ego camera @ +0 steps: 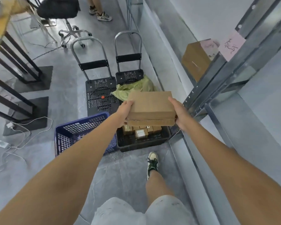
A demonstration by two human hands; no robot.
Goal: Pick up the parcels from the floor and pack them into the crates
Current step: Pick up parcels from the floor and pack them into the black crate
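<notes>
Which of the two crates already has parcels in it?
The black crate, on the right beside the shelving, directly under the cardboard parcel gripped by the left hand and right hand. No parcels show in the blue crate left of it.

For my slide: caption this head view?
Both hands, left hand and right hand, hold a flat brown cardboard parcel above the black plastic crate.

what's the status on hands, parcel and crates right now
Both hands, left and right, grip cardboard parcel. Held above black crate, already part-filled. Blue crate beside it. Nothing blocking.
</notes>
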